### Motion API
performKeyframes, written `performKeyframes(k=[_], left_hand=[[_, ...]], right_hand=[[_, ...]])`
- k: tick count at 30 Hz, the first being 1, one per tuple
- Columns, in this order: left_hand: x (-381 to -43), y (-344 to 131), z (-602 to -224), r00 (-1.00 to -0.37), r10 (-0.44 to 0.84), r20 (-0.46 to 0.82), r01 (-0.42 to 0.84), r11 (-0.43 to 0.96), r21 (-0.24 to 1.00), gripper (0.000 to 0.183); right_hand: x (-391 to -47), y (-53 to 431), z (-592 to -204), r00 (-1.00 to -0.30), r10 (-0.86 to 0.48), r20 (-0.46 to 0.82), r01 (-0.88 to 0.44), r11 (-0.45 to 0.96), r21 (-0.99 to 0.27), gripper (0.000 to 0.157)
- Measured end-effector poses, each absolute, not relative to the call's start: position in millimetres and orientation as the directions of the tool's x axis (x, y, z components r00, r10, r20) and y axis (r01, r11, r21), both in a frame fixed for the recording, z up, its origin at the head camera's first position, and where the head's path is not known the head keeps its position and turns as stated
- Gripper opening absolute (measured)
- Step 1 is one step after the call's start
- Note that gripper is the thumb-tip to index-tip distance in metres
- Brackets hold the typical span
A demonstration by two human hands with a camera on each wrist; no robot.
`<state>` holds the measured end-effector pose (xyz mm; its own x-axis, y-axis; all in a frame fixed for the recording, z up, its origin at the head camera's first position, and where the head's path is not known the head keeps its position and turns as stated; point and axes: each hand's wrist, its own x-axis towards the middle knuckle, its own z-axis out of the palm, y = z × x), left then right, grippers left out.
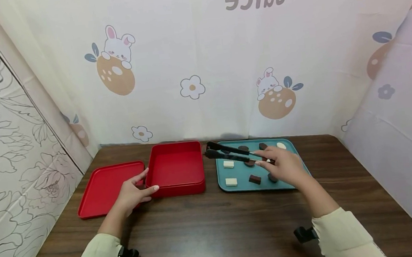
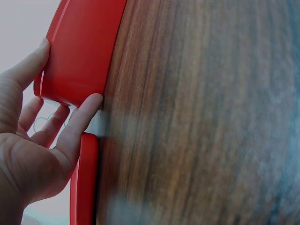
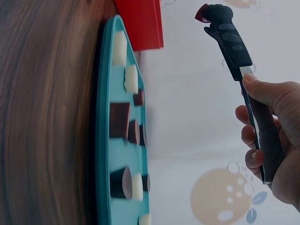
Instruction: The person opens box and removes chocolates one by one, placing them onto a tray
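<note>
My left hand (image 1: 132, 193) rests against the left end of an open red box (image 1: 176, 190). Its thumb touches the front near the rim, and the straight fingers lie along the side. In my right hand (image 1: 284, 164), black tongs (image 3: 253, 105) are gripped, tips pointing left between the box and the tray. A small dark reddish-brown piece (image 3: 202, 13) shows at the tips; its shape is mostly hidden. Below the hand is a teal tray (image 1: 246, 188) with several chocolate-like pieces, among them a white block (image 1: 231, 182) and a dark brown block (image 1: 255, 179).
A flat red lid (image 1: 104, 190) lies left of the box, partly behind the left hand. All this stands on a dark wooden table (image 1: 208, 234). A printed curtain (image 1: 192, 56) hangs behind the table's back edge, and further patterned cloths hang at both sides.
</note>
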<state>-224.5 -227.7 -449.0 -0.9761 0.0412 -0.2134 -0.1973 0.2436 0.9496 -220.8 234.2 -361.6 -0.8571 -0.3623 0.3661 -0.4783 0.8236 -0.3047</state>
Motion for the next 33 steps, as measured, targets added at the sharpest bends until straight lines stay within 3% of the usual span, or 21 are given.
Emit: performKeyframes(k=[15,33], left_hand=[[-224,-226,-449,-0.976,0.041,-0.213,-0.197,0.239,0.951,0.092],[-225,-227,-448,-0.976,0.037,-0.216,-0.2,0.252,0.947,0.093]], right_hand=[[-200,285,-361,-0.878,-0.253,0.406,-0.395,0.863,-0.314,0.033],[-168,341,-370,-0.927,-0.133,0.351,-0.252,0.914,-0.318,0.037]])
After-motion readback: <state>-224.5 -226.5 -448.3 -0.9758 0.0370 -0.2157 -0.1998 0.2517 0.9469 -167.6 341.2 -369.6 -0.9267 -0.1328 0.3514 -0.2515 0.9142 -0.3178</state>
